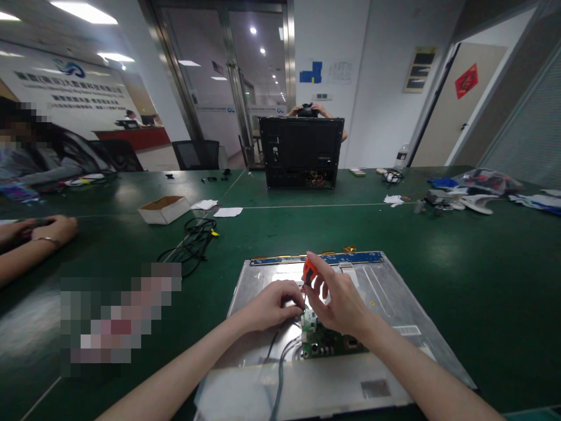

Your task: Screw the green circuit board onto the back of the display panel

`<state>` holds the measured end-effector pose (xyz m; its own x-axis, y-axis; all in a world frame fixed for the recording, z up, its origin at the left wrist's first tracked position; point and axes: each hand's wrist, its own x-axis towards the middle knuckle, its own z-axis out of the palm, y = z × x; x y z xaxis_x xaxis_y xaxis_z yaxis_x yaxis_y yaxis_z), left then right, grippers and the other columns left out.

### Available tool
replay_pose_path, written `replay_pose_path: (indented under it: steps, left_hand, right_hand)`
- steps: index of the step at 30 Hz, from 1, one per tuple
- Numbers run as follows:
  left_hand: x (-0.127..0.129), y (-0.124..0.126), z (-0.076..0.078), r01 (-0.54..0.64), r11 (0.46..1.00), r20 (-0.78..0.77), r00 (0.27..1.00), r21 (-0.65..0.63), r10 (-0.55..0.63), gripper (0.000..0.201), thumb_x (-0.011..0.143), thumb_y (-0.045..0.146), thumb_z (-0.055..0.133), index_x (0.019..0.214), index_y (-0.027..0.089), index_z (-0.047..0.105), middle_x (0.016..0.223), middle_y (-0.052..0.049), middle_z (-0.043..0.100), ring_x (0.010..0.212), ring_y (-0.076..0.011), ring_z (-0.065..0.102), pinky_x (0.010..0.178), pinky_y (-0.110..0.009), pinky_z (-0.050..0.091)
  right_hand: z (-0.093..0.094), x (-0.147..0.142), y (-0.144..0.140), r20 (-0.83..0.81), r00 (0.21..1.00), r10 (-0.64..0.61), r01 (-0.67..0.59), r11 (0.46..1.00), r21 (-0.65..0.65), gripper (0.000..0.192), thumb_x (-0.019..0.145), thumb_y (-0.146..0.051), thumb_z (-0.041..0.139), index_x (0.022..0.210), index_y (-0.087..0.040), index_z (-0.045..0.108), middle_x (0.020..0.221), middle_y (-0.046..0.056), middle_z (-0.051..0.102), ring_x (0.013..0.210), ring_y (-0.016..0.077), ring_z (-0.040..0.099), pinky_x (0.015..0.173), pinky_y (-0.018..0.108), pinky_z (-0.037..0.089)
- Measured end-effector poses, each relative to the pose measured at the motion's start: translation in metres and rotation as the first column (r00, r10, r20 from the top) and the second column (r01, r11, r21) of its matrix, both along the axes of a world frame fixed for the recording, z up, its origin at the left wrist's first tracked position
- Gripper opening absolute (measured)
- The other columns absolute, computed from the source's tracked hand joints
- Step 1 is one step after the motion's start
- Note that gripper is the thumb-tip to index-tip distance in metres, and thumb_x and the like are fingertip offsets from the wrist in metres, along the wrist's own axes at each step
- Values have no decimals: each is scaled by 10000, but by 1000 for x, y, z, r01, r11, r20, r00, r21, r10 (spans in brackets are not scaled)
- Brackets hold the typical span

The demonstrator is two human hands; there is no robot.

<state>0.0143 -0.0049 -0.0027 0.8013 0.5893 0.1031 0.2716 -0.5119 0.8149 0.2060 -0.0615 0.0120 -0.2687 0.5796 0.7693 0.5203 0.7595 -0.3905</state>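
Note:
A metal-backed display panel (377, 292) lies face down in front of me, with a blue circuit strip (368, 257) along its far edge. On its middle sits a green circuit board (324, 346), with dark cables (281, 374) running from its left side. My right hand (339, 298) grips a screwdriver with an orange and black handle (309, 272), held upright, its shaft pointing down at the board's upper left corner. My left hand (280, 304) is beside the shaft's lower end, fingers pinched together. What those fingers hold, if anything, is hidden.
A tangled black cable (197, 240) and an open cardboard box (164, 209) lie to the left. Another person's hands (52, 231) rest at the far left. Across the green table (280, 228) stands a black monitor housing (302, 149), with a person behind it. Plastic bags (488, 180) lie at right.

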Motion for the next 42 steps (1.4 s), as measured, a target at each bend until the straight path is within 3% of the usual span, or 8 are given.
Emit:
replay_pose_path:
  steps: [8, 26, 36, 42]
  left_hand:
    - [-1, 0, -1, -18, 1000, 12, 1000, -25, 18, 80, 784, 113, 663, 846, 158, 687, 886, -26, 697, 856, -202, 618, 844, -308, 466]
    - [0, -1, 2, -5, 1000, -24, 1000, 9, 5, 81, 813, 162, 648, 874, 162, 700, 901, -38, 701, 865, -206, 611, 843, -309, 475]
    - [-1, 1, -1, -2, 1000, -63, 998, 22, 3, 94, 844, 230, 658, 906, 170, 694, 915, -44, 693, 912, -226, 612, 878, -339, 478]
    - [-1, 0, -1, 0, 1000, -40, 999, -4, 0, 77, 832, 202, 656, 893, 166, 687, 925, -47, 693, 902, -222, 619, 870, -336, 480]
  right_hand:
    - [0, 0, 2, 9, 1000, -20, 20, 999, 28, 655, 944, -217, 510, 1519, -247, 197, 751, -23, 623, 498, 122, 533, 459, 245, 420]
    - [-1, 1, 0, -8, 1000, 16, -16, 999, -33, 678, 912, -173, 491, 1526, -213, 208, 772, 15, 660, 541, 145, 589, 457, 255, 448]
    - [0, 1, 2, 32, 999, -32, 31, 998, 49, 675, 920, -187, 505, 1515, -231, 190, 746, -25, 617, 491, 120, 523, 444, 245, 417]
    - [3, 1, 1, 27, 999, -17, 17, 999, 30, 635, 934, -199, 508, 1503, -241, 230, 765, -15, 622, 498, 120, 525, 449, 254, 415]
